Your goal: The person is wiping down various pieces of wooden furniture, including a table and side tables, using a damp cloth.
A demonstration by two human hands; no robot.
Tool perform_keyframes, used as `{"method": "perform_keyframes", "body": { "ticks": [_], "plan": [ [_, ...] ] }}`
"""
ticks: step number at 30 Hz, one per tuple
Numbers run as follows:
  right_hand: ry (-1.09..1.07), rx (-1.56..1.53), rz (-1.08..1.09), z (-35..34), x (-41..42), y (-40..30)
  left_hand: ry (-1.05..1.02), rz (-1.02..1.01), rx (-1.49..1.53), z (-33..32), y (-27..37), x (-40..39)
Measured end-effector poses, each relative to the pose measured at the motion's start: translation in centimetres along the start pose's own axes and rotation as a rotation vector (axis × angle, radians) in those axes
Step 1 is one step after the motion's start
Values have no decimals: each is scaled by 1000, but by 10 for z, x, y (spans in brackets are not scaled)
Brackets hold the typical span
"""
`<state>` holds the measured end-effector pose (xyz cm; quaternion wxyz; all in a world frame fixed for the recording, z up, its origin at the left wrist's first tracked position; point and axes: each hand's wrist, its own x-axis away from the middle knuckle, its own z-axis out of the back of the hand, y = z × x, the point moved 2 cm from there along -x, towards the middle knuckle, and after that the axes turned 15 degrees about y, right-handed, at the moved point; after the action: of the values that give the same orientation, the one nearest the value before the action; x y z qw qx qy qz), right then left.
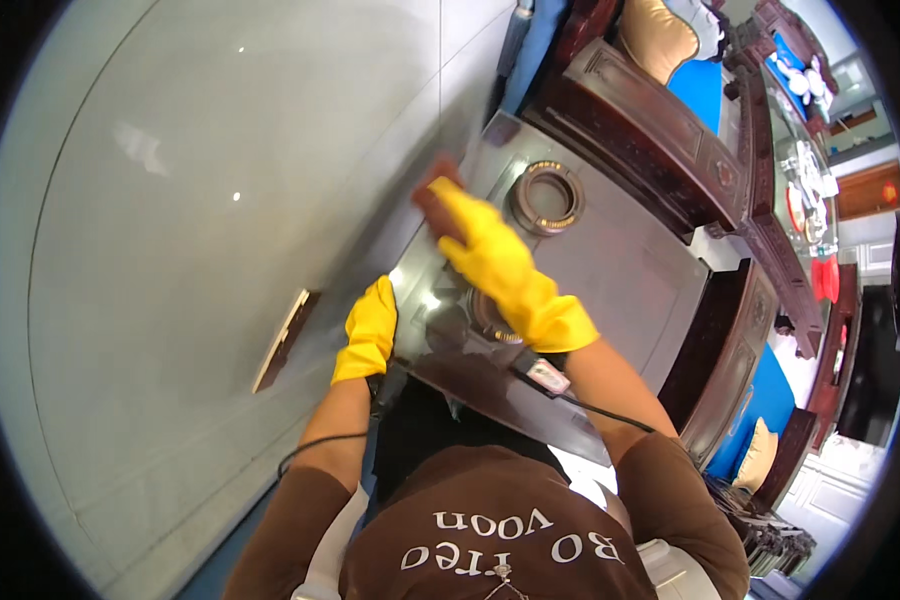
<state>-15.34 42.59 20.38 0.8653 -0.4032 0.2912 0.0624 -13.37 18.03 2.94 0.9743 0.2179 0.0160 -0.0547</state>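
My right hand [495, 262], in a yellow rubber glove, holds a reddish-brown cloth or sponge [441, 201], blurred, above the wall-side edge of a dark glossy table [622, 270]. A round brown ashtray [547, 198] with gold markings sits on the table just beyond that hand. Another round brown ashtray [487, 311] is partly hidden under my right wrist. My left hand [369, 330], gloved in yellow too, rests at the table's near left edge; its fingertips touch the edge, and I see nothing held in it.
Carved dark wooden benches [645, 135] with blue cushions [765, 405] stand beyond the table. A black device with a label [544, 373] and a cable lies by my right forearm. A wooden-edged fitting [285, 341] is on the pale surface at left. Farther off is a glass-topped table [799, 180].
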Motion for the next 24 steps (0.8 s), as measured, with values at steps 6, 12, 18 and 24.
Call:
{"method": "perform_keyframes", "body": {
  "ticks": [6,12,18,24],
  "plan": [
    [-516,258,221,-63,-4,55,-1,-88,-165,-11,7,0],
    [-332,476,170,-47,-68,131,180,-170,-319,-12,20,4],
    [-246,679,128,-31,-121,235,147,-131,-271,-2,26,0],
    [-277,442,-491,65,-116,298,-220,143,-242,12,38,-15]
  ]
}}
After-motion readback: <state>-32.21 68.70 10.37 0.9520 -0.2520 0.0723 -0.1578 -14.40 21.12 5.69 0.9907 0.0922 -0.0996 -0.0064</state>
